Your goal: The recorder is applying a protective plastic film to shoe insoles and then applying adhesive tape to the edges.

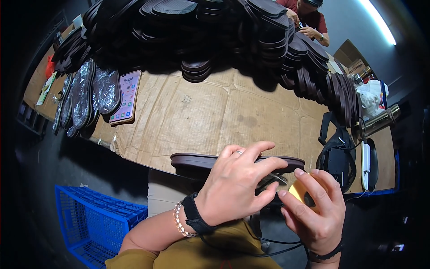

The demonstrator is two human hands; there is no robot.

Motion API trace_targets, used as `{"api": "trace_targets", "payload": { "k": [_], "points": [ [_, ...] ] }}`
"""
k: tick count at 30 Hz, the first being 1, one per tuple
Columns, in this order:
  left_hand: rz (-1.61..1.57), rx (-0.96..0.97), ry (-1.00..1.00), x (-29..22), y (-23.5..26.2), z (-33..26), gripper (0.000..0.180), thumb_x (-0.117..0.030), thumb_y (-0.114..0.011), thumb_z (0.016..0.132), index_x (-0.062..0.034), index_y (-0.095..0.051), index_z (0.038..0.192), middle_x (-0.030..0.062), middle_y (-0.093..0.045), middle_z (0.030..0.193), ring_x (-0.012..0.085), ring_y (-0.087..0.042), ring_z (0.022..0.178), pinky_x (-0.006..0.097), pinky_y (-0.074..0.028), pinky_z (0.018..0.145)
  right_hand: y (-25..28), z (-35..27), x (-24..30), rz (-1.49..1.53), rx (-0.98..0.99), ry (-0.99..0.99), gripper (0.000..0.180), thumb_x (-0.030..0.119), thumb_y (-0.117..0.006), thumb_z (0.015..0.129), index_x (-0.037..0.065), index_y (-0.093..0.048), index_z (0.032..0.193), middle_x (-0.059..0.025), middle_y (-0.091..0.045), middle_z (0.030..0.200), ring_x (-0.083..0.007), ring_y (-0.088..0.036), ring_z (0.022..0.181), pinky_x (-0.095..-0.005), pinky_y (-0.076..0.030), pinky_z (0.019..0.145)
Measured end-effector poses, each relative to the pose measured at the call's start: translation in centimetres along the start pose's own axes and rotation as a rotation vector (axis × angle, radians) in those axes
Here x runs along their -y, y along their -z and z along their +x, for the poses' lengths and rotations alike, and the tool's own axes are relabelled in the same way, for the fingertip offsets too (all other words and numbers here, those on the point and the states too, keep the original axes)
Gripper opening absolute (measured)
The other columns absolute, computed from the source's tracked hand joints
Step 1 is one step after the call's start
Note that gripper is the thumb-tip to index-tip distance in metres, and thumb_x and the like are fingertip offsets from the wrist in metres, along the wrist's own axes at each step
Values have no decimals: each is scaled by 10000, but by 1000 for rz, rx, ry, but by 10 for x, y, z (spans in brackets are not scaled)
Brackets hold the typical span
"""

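Dark brown shoe soles [192, 162], pressed together, lie at the near edge of the cardboard-covered table. My left hand [237, 179] reaches over them with its fingers spread and its thumb apart; whether it touches the soles I cannot tell. A yellow roll of tape [296, 190] is held in the curled fingers of my right hand [317, 208], just right of the left thumb. Between the two hands a thin clear strip catches the light near the roll, and its ends are hard to make out.
Tall piles of dark brown soles [197, 69] line the table's back. Plastic-wrapped soles [83, 96] and a phone [126, 96] lie at left. A black bag [338, 157] and a metal flask [378, 120] sit at right. Below left stands a blue crate [96, 224]. Another person [309, 22] works behind.
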State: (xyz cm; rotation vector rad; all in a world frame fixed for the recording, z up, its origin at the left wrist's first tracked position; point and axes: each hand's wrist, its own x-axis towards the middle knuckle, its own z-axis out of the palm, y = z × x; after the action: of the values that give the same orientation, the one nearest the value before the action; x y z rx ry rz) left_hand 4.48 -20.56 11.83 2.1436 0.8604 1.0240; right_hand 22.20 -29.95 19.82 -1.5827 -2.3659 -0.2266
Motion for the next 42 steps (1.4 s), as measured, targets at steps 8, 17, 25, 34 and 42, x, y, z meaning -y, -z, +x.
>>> {"api": "trace_targets", "payload": {
  "k": [8, 17, 25, 34, 42],
  "points": [
    [-65, -2, -11, 8, 2, -6, 162, -138, -803, 832, -134, -799, 994, 80, -726, 1211, 231, -698, 1001, 379, -464, 950, 0, -2, -5, -9, -12, -34, 462, 72, -854, 615, 168, -801, 1064, -119, -685, 1302, -373, -609, 1185, -452, -544, 967],
    [-131, 13, 0, 13, 9, -7, 232, -71, -802, 838, -143, -826, 1056, 75, -738, 1128, 241, -703, 982, 369, -525, 867, -3, -3, -15, 4, 11, -55, 374, 158, -846, 733, 152, -794, 1104, -123, -681, 1293, -372, -615, 1149, -453, -542, 953],
    [-159, -28, -36, 14, 5, -5, 239, -18, -802, 826, -92, -811, 1053, 69, -739, 893, 240, -701, 907, 348, -550, 810, -10, 2, -22, 50, 15, -84, 340, 143, -833, 760, 136, -789, 1097, -133, -681, 1276, -384, -616, 1129, -447, -546, 935],
    [-150, -53, 46, 8, 5, 3, 112, -28, -766, 847, -36, -738, 955, 94, -746, 883, 258, -706, 874, 366, -534, 820, -14, 7, -31, 91, 54, -102, 323, 152, -824, 792, 116, -780, 1110, -140, -669, 1271, -374, -617, 1115, -449, -545, 916],
    [-75, -100, 90, 6, -3, 6, 226, -41, -736, 800, -79, -592, 969, 45, -671, 820, 233, -669, 811, 361, -473, 786, -12, 11, -32, 84, 66, -89, 319, 144, -823, 794, 105, -773, 1106, -145, -664, 1270, -372, -612, 1119, -440, -544, 926]
  ]
}}
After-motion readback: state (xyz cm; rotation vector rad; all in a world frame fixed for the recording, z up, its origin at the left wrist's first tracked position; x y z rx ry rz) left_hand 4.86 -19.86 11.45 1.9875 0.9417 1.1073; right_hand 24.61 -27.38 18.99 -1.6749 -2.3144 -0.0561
